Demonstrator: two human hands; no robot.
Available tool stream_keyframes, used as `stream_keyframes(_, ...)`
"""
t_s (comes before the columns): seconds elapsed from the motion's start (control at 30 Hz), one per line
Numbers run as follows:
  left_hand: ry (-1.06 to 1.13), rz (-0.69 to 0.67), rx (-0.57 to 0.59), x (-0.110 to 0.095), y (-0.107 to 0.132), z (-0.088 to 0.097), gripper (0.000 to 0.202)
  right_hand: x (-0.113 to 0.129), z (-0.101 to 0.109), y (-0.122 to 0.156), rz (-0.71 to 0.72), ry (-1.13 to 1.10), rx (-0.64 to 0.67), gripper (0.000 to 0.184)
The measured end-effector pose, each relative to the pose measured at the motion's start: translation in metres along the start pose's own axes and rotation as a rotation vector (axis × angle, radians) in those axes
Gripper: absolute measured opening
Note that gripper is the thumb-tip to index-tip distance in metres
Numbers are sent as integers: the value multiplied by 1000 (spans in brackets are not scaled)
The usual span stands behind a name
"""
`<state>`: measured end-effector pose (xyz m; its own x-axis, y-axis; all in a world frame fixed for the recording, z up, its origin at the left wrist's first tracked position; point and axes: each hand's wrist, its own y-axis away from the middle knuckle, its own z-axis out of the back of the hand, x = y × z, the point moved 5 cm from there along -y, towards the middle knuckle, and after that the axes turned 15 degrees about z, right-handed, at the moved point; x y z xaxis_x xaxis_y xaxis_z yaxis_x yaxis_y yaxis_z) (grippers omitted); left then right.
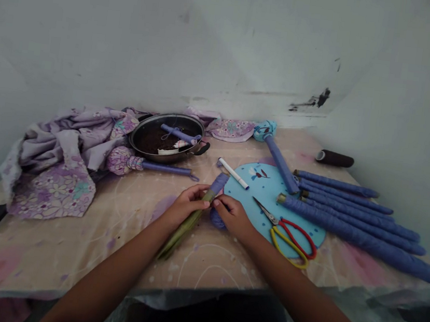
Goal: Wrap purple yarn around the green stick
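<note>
Two bare hands at a table, seen from above. The left hand [186,205] is closed around a green stalk [187,225], its fingers curled over the stalk and gripping it just below the wrapped part. The stalk's lower end projects beyond the heel of this hand, slanting toward the person. The right hand [233,217] lies directly beside the left, its fingers bent inward and closed on the same stalk, with the fingertips nearly meeting those of the left hand. A blue fabric strip [219,183] covers the stalk's upper end and rises above both sets of fingers. A bunched mass of blue fabric [218,219] sits under the right hand's fingers. Just beyond the right fingertips lies a round blue foam disc [269,194], bearing scissors [287,239] with red and yellow handles, and a white marker [233,173] lies at its edge above the fingers. Farther right of the fingers, a group of blue-wrapped sticks [359,226] lies side by side. Well beyond the left fingers are a dark metal pan [166,144] holding a blue-wrapped stick, and a crumpled floral cloth [56,173]. A dark thread spool [335,158] lies far beyond the right fingers, on the patterned tablecloth [71,248] that covers the table.
</note>
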<state>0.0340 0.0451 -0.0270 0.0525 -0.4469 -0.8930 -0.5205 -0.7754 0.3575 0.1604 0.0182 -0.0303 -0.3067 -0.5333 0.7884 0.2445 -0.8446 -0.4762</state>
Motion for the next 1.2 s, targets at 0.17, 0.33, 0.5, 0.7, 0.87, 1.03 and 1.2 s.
stream_keyframes(0.17,15,39,13,2,0,1,61,0,-1,0,-6,-26,1,22)
stream_keyframes(0.33,23,66,50,2,3,-1,52,-1,-2,2,-50,-80,-13,23)
stream_keyframes(0.5,18,64,37,3,1,-1,38,-1,-2,4,-74,-51,-17,22)
stream_keyframes(0.7,-31,84,103,8,-7,2,35,1,-3,3,-60,-60,-7,22)
stream_keyframes(0.87,-10,112,45,6,-4,7,32,0,-2,3,-52,-28,-16,21)
stream_keyframes(1.03,39,116,-38,3,-3,13,34,0,0,3,-67,8,-16,20)
stream_keyframes(1.2,116,77,-14,3,-6,14,40,3,1,2,-58,23,-12,19)
